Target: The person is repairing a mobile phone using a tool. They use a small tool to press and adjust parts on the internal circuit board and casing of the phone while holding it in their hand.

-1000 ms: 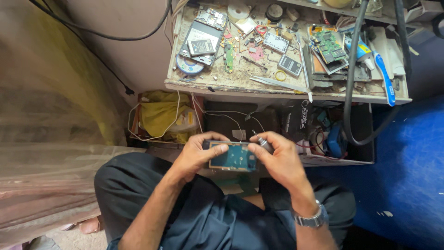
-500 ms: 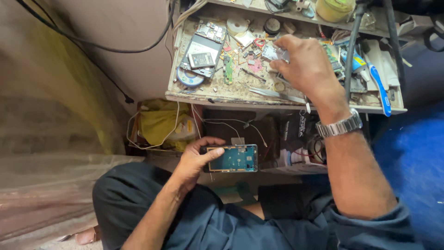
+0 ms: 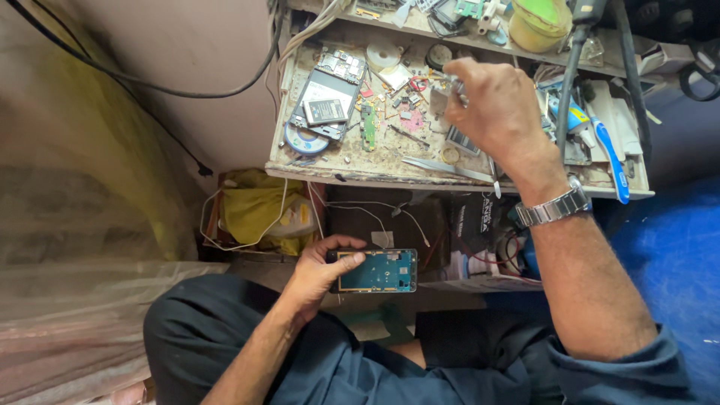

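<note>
My left hand (image 3: 321, 271) holds an opened phone (image 3: 379, 271) with a teal inner board, flat above my lap. My right hand (image 3: 491, 109) reaches up over the cluttered workbench (image 3: 352, 161), its fingers pinched on a small metal part (image 3: 456, 88) near the bench's middle. A metal watch (image 3: 553, 207) is on that wrist. Tweezers (image 3: 442, 166) lie on the bench just below the right hand.
On the bench lie a dismantled phone with a battery (image 3: 327, 97), a green circuit strip (image 3: 368, 127), a blue-handled tool (image 3: 609, 154) and several small parts. A yellow bag (image 3: 259, 210) and cables sit under the bench. A black cable (image 3: 135, 82) runs across the wall.
One second ago both hands held the phone. The right hand let go, rose to the bench, and now pinches a small part there. The left hand keeps the phone.
</note>
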